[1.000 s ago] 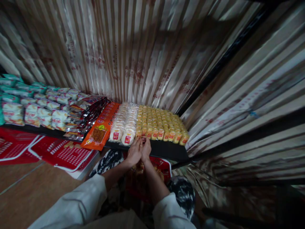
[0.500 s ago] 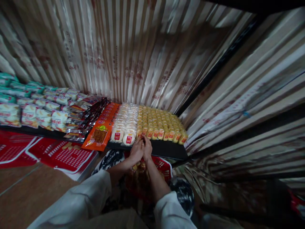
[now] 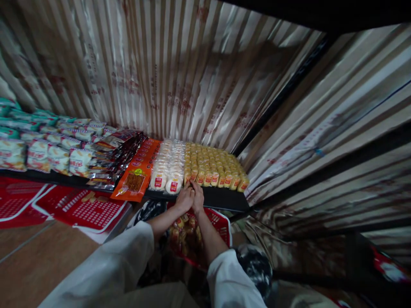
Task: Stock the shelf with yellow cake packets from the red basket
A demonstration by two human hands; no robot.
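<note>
Both hands pressed together at the shelf's front edge

Left hand (image 3: 184, 199) and right hand (image 3: 197, 197) touch, fingers closed on a small yellow wrapped snack pack (image 3: 188, 177), barely visible; at 12 o'clock packed yellow snack rows (image 3: 215, 164), bare black shelf edge (image 3: 221, 197) at 3 o'clock.

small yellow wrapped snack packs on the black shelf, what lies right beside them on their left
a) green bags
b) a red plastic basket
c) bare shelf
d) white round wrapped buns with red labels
d: the white round wrapped buns with red labels lie in rows directly against the left edge of the small yellow wrapped snack packs on the black shelf.
</note>
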